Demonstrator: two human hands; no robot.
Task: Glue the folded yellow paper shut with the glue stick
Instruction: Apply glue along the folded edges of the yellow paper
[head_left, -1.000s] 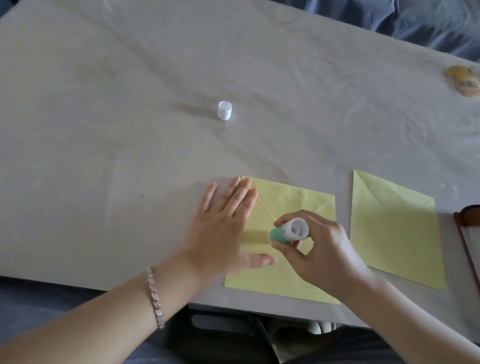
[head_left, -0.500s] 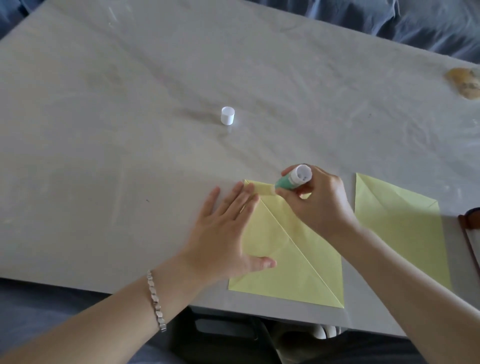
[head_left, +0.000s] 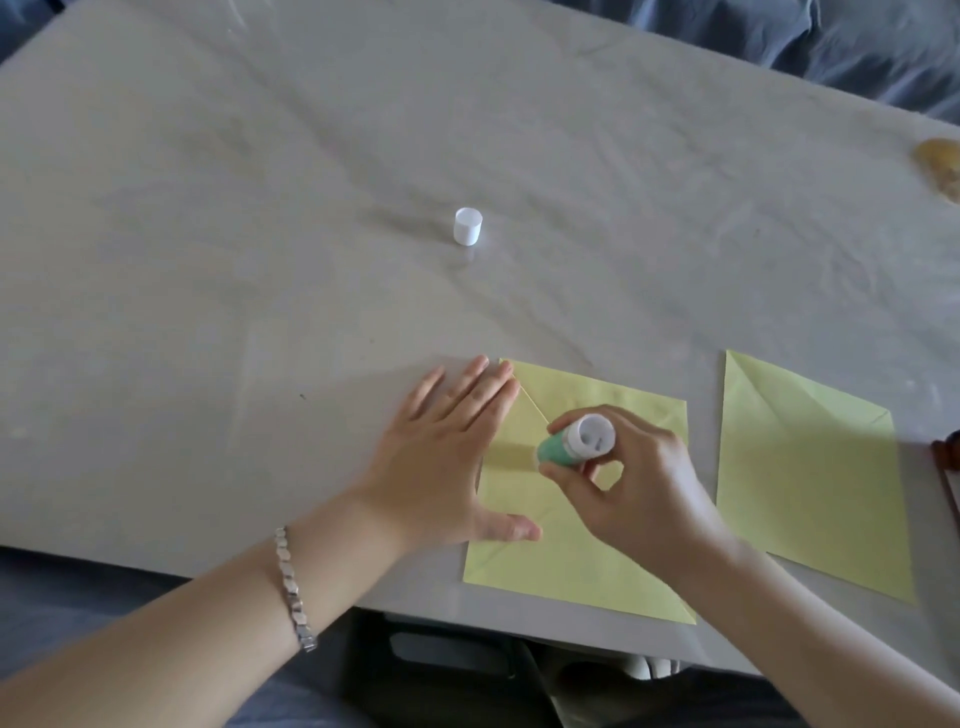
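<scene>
A folded yellow paper (head_left: 576, 566) lies near the table's front edge. My left hand (head_left: 447, 457) rests flat on its left side, fingers spread, with the thumb on the paper. My right hand (head_left: 634, 483) grips a green glue stick (head_left: 571, 441) with a white base. The stick is tilted, its tip down on the paper's middle near the diagonal fold. The tip itself is hidden. The glue stick's white cap (head_left: 467, 225) stands alone further back on the table.
A second folded yellow paper (head_left: 810, 478) lies to the right. A dark brown object (head_left: 948, 462) pokes in at the right edge and a tan object (head_left: 943, 166) sits at the far right. The grey table (head_left: 208, 260) ends close to my body.
My right hand has brought the glue stick back from the paper's top corner down to its middle along the fold. My left hand has stayed pressed on the paper.
</scene>
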